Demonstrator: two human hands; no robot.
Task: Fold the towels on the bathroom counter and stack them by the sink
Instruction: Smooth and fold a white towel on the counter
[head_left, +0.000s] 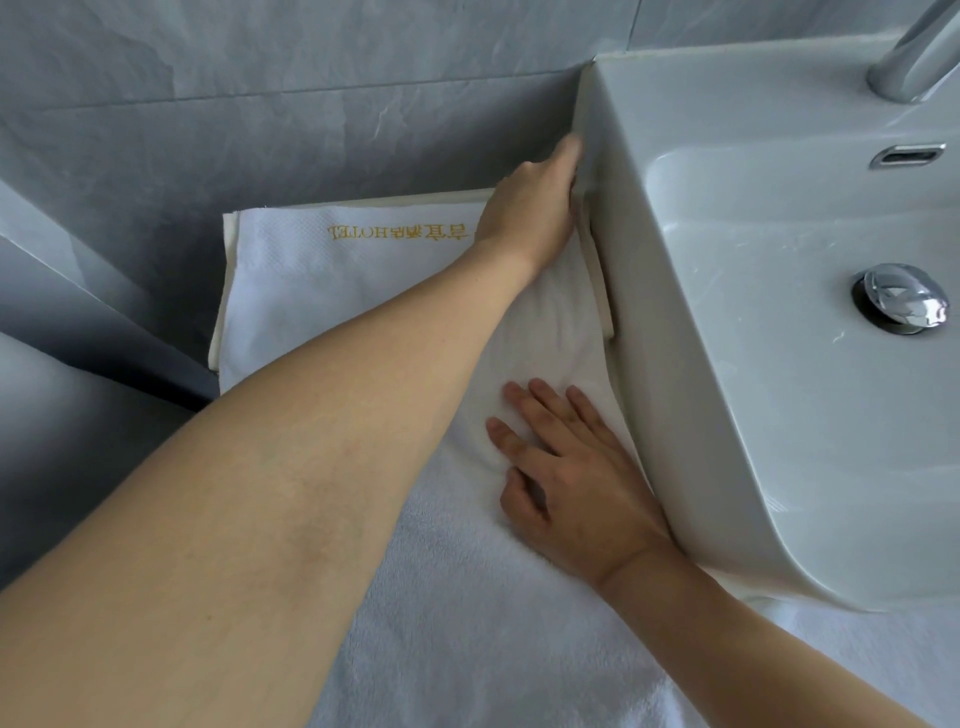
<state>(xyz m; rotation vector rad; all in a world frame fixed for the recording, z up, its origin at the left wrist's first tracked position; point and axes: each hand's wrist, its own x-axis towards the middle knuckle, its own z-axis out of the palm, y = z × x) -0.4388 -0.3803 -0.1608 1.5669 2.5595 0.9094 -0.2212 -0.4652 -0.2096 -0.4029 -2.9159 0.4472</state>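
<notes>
Here, a folded white hotel towel (332, 291) is being squared into the gap beside the washbasin (727, 291).

The far right corner of the towel is reached by the left hand (540, 208), whose fingertips are hidden against the basin wall, so whether that corner is pinched or only pushed cannot be told. Nearer the person, the right hand (566, 478) is laid flat with fingers straight and spread, the soft terry being pressed down just left of the basin's curved side. The step is best done with the cloth pinned under the flat palm while the far hem is drawn straight along the grey tiled wall (260, 93). Gold embroidered lettering (397, 232) lies just left of the left hand, on a smooth woven band; glossy ceramic and a chrome drain plug (901, 297) sit to the right of both hands.
</notes>
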